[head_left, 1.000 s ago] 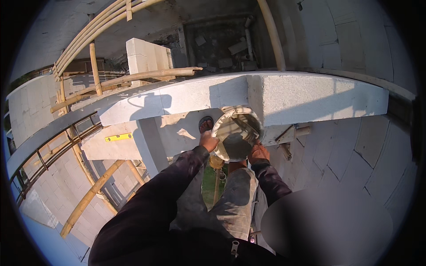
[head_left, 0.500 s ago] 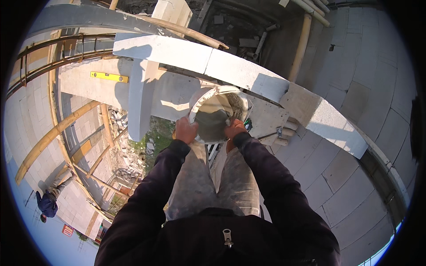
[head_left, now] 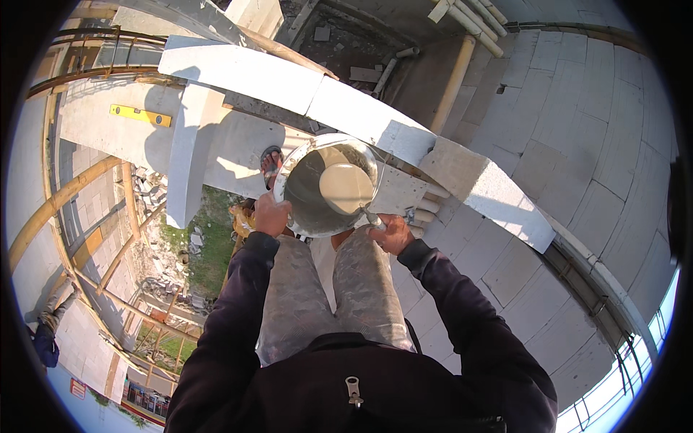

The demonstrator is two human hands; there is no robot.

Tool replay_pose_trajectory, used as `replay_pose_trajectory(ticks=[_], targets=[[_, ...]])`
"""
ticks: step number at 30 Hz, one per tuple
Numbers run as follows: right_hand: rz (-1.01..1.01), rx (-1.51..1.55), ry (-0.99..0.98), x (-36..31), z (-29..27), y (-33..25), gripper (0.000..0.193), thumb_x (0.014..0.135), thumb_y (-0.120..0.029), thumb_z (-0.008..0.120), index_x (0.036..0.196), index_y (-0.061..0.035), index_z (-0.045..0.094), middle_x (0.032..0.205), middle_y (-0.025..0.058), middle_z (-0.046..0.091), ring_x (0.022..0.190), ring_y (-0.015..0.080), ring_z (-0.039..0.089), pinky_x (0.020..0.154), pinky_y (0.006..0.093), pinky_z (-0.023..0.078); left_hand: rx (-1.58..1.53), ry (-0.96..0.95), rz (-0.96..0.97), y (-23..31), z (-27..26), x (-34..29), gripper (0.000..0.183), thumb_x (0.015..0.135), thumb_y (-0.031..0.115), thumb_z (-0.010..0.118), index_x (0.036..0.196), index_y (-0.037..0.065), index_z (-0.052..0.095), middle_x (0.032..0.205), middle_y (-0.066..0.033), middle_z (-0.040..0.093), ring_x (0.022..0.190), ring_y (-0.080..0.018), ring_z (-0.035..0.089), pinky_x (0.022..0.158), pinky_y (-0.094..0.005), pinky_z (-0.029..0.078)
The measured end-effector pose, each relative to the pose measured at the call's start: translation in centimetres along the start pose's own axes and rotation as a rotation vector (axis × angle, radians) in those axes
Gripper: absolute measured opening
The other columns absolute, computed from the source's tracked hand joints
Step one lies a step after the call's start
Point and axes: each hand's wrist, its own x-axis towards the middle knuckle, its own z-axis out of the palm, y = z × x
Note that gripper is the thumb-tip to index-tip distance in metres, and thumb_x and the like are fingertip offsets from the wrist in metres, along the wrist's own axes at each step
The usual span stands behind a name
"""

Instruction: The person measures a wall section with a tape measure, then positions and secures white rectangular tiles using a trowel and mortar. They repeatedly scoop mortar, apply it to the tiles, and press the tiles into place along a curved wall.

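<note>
A pale bucket (head_left: pixel 289 209) with mortar-smeared walls tilts toward me above my knees. A round, sunlit beige patch (head_left: pixel 346 187) shows inside it, perhaps its wet bottom. My left hand (head_left: pixel 271 215) is closed on the near left rim. At the near right rim, my right hand (head_left: pixel 393 235) is closed round a small tool with a grey shaft (head_left: pixel 371 216). The tool's other end meets the bucket's edge, and I cannot make out its kind. A thin wire bail (head_left: pixel 382 169) stands off the bucket's right side.
Beyond the bucket runs a curved row of white blocks (head_left: pixel 281 76). A yellow spirit level (head_left: pixel 141 115) lies on the slab at left, past an upright block (head_left: pixel 189 151). Wooden poles (head_left: pixel 65 206) cross the drop. A sandalled foot (head_left: pixel 271 166) stands beside the bucket; another person (head_left: pixel 45 343) is far left.
The bucket's mouth has turned up toward me, showing more of its inside. My right hand has moved off the rim to the right, with the tool's shaft now visible. The view has shifted.
</note>
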Motion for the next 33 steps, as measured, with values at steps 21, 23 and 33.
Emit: replay_pose_trajectory(ticks=[21,23,33], targets=[[-0.434,-0.381,0.864,3.5,-2.0,-6.5,0.024,0.085,-0.016,0.07,0.088,-0.0006,0.052,0.072,0.0189,0.059,0.065,0.0399,0.059,0.061,0.0429,0.047,0.146,0.048,0.14,-5.1,-2.6,-1.1,0.029,0.073,0.017,0.063,0.096,0.0,0.069,0.088,-0.0214,0.066,0.088,-0.0415,0.061,0.082,-0.0496,0.046],[-0.477,-0.393,0.81,4.5,-1.3,-8.5,0.025,0.086,-0.017,0.07,0.086,0.0002,0.052,0.069,0.0179,0.057,0.061,0.0377,0.057,0.059,0.0414,0.046,0.049,0.115,0.071,-4.9,-3.0,-1.3,0.029,0.073,0.015,0.062,0.096,-0.001,0.069,0.082,-0.0214,0.068,0.08,-0.0405,0.063,0.077,-0.0473,0.049],[-0.697,-0.4,0.761,9.8,3.5,-20.6,0.029,0.081,-0.013,0.074,0.084,-0.0003,0.048,0.074,0.0198,0.056,0.065,0.0416,0.057,0.058,0.044,0.047,-0.151,0.244,-0.074,-5.1,-6.3,-2.6,0.03,0.071,0.013,0.063,0.097,-0.002,0.069,0.082,-0.0225,0.069,0.078,-0.0404,0.065,0.073,-0.0444,0.051]])
